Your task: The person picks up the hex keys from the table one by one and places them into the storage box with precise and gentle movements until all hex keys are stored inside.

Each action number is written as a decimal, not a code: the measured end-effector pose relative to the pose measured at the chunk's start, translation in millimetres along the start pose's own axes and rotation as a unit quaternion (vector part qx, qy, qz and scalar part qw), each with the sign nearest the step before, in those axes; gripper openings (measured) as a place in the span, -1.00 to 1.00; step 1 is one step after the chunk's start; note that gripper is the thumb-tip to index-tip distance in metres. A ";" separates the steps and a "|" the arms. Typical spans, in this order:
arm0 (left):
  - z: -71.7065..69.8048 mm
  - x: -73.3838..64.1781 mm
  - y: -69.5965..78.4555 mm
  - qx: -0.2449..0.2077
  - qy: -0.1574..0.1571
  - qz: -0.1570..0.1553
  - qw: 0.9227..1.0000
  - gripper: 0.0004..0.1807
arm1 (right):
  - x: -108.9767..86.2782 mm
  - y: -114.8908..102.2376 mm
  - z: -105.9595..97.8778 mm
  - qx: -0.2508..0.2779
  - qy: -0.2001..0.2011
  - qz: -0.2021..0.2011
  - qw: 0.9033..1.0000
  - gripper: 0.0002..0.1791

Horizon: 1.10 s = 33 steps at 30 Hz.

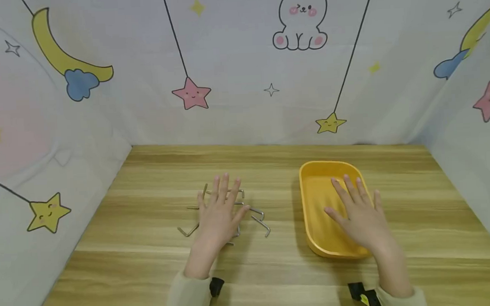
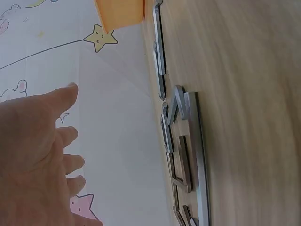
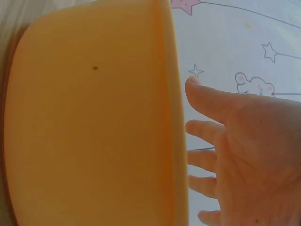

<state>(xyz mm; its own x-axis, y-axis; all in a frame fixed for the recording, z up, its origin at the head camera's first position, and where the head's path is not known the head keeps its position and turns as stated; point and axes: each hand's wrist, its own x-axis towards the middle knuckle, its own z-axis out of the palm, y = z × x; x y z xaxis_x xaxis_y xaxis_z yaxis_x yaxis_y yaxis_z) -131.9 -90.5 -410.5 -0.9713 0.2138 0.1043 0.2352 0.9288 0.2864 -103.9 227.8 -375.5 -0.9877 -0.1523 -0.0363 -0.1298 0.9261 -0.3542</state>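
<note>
Several L-shaped hex keys (image 1: pixel 261 226) lie scattered on the wooden table, left of centre. My left hand (image 1: pixel 218 219) is spread above them, palm down, and hides some of them in the head view. In the left wrist view the hex keys (image 2: pixel 197 155) lie on the wood, apart from the left hand (image 2: pixel 37 150), which holds nothing. On the right stands a yellow-orange plastic tray (image 1: pixel 311 232) with raised walls. Over its right side my right hand (image 1: pixel 362 218) hovers with fingers spread. The right wrist view shows the tray's inside (image 3: pixel 94 122) and the right hand (image 3: pixel 254 146) holding nothing.
The wooden table (image 1: pixel 277 290) is bordered by a white cloth (image 1: pixel 243 116) printed with stars, moons and a rabbit, at the back and both sides. Black straps (image 1: pixel 216 286) show at the wrists below the sleeves.
</note>
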 end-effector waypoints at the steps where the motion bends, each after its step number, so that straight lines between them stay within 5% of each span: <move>1: 0.6 -0.1 0.5 0.000 0.001 0.002 1.000 -0.24 | 0.2 1.7 -0.7 0.001 0.004 -0.004 1.000 -0.17; 12: 4.9 -8.2 13.2 -0.036 -0.034 0.025 0.998 -0.28 | -1.2 29.3 -12.0 0.055 0.064 -0.016 0.996 -0.33; 33: 9.6 -28.0 13.9 -0.017 0.006 0.080 0.997 -0.38 | 0.2 63.9 -9.3 0.083 0.117 -0.020 0.989 -0.40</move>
<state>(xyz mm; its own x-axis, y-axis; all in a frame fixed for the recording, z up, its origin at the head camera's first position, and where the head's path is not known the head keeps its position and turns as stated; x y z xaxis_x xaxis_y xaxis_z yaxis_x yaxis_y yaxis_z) -101.8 -80.7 -418.6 -0.9211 0.3539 0.1624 0.3877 0.8723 0.2978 -113.1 290.2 -389.4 -0.9778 -0.0849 0.1914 -0.1718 0.8483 -0.5010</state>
